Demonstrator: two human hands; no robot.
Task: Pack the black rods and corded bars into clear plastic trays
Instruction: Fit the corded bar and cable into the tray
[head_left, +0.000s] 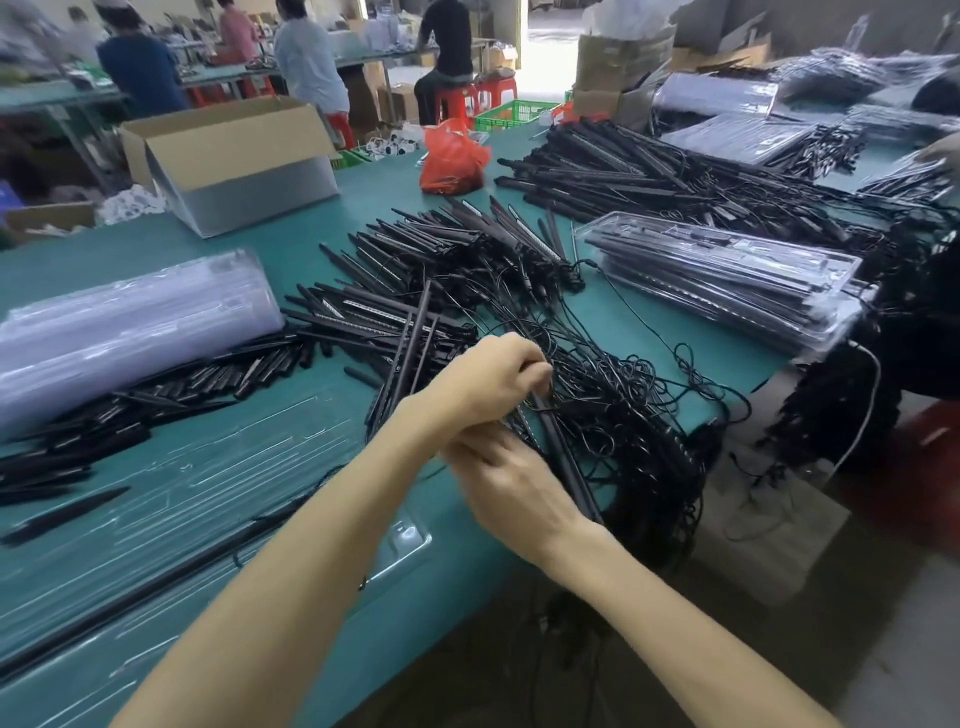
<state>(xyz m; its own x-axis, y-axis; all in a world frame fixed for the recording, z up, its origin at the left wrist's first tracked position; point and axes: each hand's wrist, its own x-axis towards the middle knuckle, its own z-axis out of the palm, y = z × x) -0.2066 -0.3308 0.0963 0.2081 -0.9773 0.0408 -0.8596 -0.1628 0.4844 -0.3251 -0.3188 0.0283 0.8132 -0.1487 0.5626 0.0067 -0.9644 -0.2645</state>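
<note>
Short black rods (156, 400) lie heaped left; corded bars (441, 260) sprawl mid-table, cords (623, 410) tangled; a clear tray (218, 483) lies flat near the edge.

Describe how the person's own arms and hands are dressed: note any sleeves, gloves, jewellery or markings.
The left hand and right hand are bare: no gloves, and no rings or watch can be seen. The left forearm and right forearm are uncovered too, with no sleeve edge anywhere in the view. No tattoos or other markings show.
</note>
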